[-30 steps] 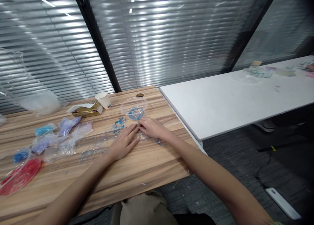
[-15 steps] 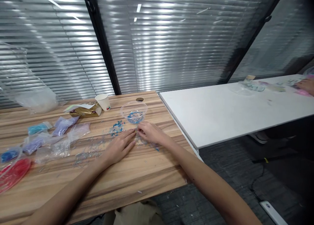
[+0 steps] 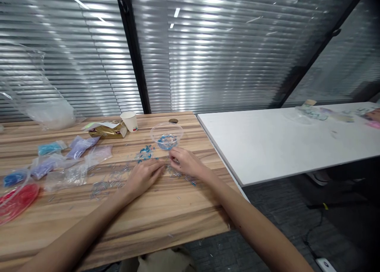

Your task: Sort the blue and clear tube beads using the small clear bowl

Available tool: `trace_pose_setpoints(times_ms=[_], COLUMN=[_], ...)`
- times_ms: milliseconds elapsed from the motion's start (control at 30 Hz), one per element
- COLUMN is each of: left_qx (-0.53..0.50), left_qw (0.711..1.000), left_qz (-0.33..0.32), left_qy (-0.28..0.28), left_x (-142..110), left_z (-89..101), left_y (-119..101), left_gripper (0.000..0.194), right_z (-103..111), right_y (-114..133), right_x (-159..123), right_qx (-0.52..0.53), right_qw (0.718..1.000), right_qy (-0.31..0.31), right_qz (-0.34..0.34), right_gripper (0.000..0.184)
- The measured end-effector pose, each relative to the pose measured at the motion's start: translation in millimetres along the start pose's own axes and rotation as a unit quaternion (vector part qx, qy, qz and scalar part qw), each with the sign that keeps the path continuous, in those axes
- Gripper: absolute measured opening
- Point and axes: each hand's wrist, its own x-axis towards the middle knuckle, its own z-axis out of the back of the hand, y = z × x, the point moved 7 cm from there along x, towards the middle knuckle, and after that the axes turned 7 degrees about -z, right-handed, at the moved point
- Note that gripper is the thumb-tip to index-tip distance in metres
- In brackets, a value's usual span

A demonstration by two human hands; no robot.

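My left hand [image 3: 146,175] rests on the wooden table with its fingers stretched to the right, over the scattered small tube beads. Close by, the fingers of my right hand [image 3: 184,162] are curled into a pinch; anything between them is too small or hidden to make out. A clear plastic bowl [image 3: 166,128] with blue beads [image 3: 167,140] in it stands just beyond my right hand. A pile of blue tube beads [image 3: 145,152] lies beyond my left fingers. Clear tube beads [image 3: 108,181] are strewn left of my left hand, and more beads [image 3: 190,179] lie below my right hand.
Bags of turquoise beads [image 3: 51,147] and purple beads [image 3: 81,146] lie at left, near a red-filled clear container [image 3: 22,200]. A gold box [image 3: 107,130] and paper cup [image 3: 130,121] stand behind. A white table [image 3: 267,141] adjoins at right, with another person's hand [image 3: 373,114] at its far end.
The view has shifted slightly. My left hand has drawn a little away from my right, so a small gap shows between the fingertips. My right hand stays pinched below the bowl.
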Motion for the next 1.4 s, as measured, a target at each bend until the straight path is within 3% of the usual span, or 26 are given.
trace_pose_setpoints(times_ms=[167, 767, 1400], left_qx=[0.001, 0.003, -0.078], left_qw=[0.999, 0.994, 0.993], left_qz=[-0.027, -0.087, -0.077], left_qy=[-0.033, -0.069, -0.048], left_x=[-1.8, -1.2, -5.1], left_z=[1.0, 5.2, -5.6], left_y=[-0.9, -4.6, 2.7], left_gripper=[0.029, 0.02, 0.04], right_z=[-3.0, -13.0, -2.8], right_y=[-0.3, 3.6, 5.2], right_x=[-0.3, -2.6, -3.3], right_qx=[0.027, 0.053, 0.022], right_qw=[1.0, 0.998, 0.998], right_qy=[-0.002, 0.0, -0.041], right_qz=[0.007, 0.021, 0.04], right_gripper=[0.015, 0.01, 0.011])
